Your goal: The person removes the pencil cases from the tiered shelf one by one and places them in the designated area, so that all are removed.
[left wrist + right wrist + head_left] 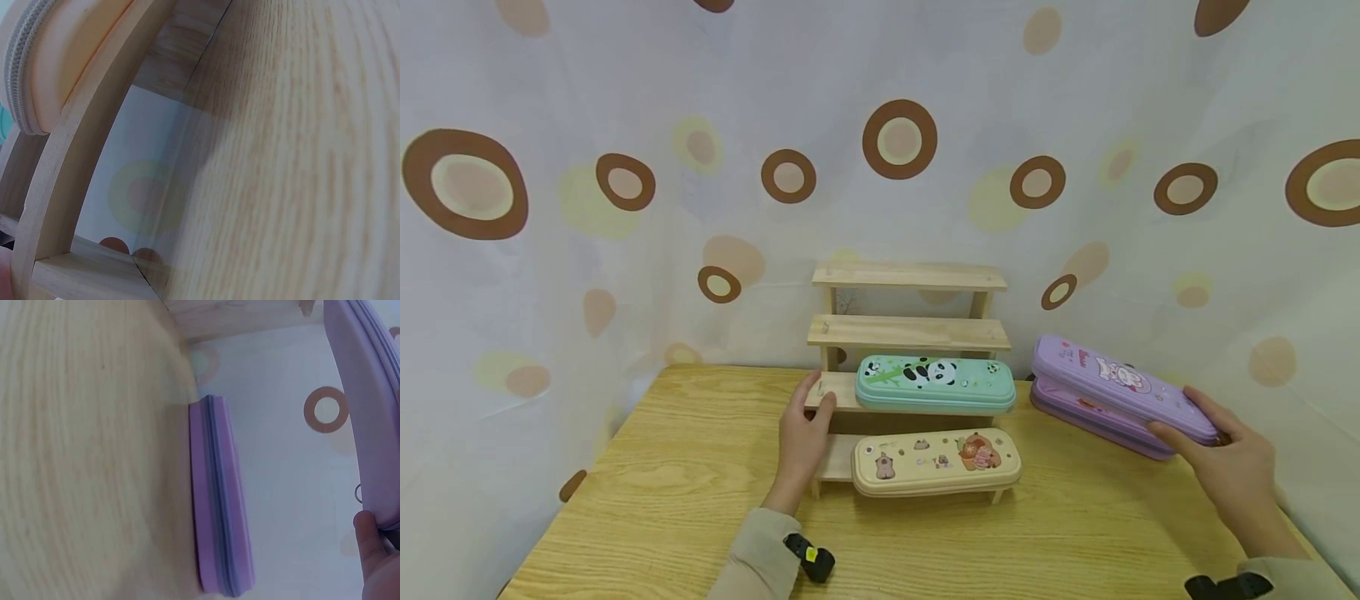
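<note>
Head cam: left hand (806,433) has its fingers loosely on the left end of the wooden step shelf (910,333), not wrapped around anything. Just right of it sit the panda pencil case (934,383) and, one step lower, the cream pencil case (936,462). Right hand (1228,462) pinches the near end of the upper purple pencil case (1120,387), lifted above the lower purple pencil case (1093,425).

Left wrist cam: cream case's zipper edge, shelf frame, table (300,156).

Right wrist cam: thumb on the held case (369,412), the other (219,500) lies flat to its left.
</note>
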Tool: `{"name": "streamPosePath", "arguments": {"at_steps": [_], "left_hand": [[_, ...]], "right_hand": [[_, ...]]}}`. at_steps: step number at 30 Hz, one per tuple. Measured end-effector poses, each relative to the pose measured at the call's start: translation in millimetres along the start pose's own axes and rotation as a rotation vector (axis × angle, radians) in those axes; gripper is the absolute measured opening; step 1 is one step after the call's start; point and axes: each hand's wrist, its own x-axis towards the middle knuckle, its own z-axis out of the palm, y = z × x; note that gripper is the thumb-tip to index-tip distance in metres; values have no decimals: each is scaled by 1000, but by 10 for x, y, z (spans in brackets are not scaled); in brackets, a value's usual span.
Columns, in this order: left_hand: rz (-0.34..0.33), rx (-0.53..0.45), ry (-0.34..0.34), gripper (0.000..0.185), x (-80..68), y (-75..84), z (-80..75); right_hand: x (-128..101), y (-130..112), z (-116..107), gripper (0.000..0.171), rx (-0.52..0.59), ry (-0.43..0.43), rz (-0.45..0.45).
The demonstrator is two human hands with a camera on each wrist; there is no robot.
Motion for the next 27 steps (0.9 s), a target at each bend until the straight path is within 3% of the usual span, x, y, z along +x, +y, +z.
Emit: {"name": "streamPosePath", "arguments": {"at_steps": [10, 21, 27], "left_hand": [[6, -4, 2, 47, 2, 1, 3], [0, 7, 4, 48, -3, 7, 8], [-4, 9, 4, 48, 1, 3, 4]], "right_hand": [[-138, 231, -115, 74, -116, -14, 45], [-209, 437, -139, 80, -346, -80, 5], [-233, 513, -107, 78, -370, -66, -45]]}}
